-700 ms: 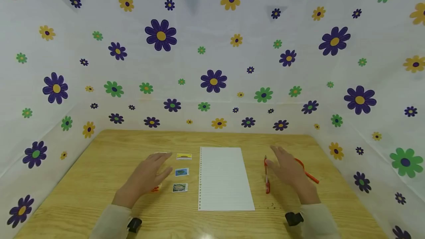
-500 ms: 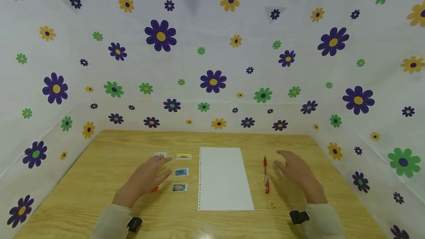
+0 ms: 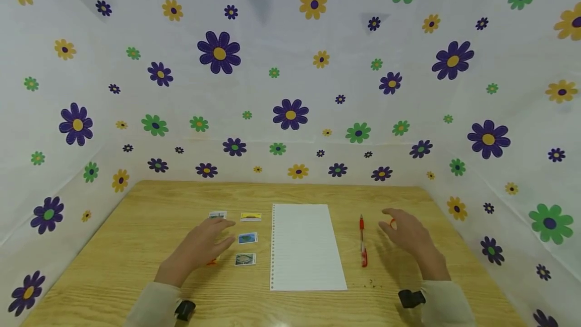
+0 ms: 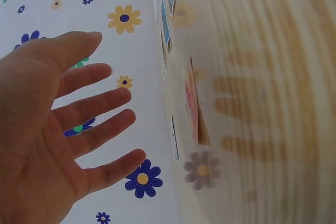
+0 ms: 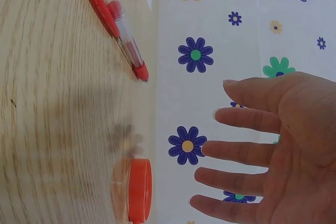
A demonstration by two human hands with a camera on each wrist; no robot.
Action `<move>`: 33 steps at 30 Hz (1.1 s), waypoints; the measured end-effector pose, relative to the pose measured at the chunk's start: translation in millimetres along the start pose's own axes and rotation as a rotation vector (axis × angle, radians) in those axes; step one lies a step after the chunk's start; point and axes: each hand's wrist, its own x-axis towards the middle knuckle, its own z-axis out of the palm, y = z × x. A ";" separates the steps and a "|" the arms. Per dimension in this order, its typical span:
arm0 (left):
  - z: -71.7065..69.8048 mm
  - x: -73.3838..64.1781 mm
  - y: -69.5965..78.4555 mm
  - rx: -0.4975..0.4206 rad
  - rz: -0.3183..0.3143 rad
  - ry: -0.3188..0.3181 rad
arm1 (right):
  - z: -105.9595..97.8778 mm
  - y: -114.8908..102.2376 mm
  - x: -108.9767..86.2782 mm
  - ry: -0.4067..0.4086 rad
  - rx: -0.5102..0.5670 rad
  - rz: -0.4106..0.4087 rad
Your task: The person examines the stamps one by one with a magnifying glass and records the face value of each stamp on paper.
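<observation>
My left hand [image 3: 199,246], fingers spread, is held over the left side of the wooden table. Beside it lie small picture stamps: a yellow one [image 3: 251,217], a blue one [image 3: 247,238] and a greyish-green one [image 3: 245,259]. Another stamp [image 3: 218,214] shows past its fingers, and a reddish one [image 4: 192,103] is mostly hidden under it in the head view. My right hand [image 3: 408,231] hovers with extended fingers right of a red pen [image 3: 362,241] with a clear barrel. Mostly hidden behind that hand is a red round-rimmed thing [image 5: 140,190]. Both hands hold nothing.
A lined sheet of paper [image 3: 307,246] with punched holes lies between the hands. Small dark crumbs [image 3: 371,282] are scattered below the pen. White cloth walls [image 3: 254,90] with printed flowers enclose the table [image 3: 308,309] at the back and both sides.
My right hand has moved right, away from the pen, and now covers most of the red round-rimmed thing, whose straight handle showed earlier. The left hand stays nearly still. The head view has tilted slightly upward.
</observation>
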 end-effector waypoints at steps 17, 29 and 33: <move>2.8 -1.3 1.9 -0.041 -0.044 -0.091 | 1.2 5.9 -1.9 0.001 -0.027 0.017; 0.2 2.9 8.7 -0.140 -0.052 -0.178 | -4.5 15.1 -2.1 0.034 -0.054 0.045; 0.3 0.7 12.4 -0.168 -0.111 -0.225 | -5.2 23.0 -3.7 0.029 -0.051 0.102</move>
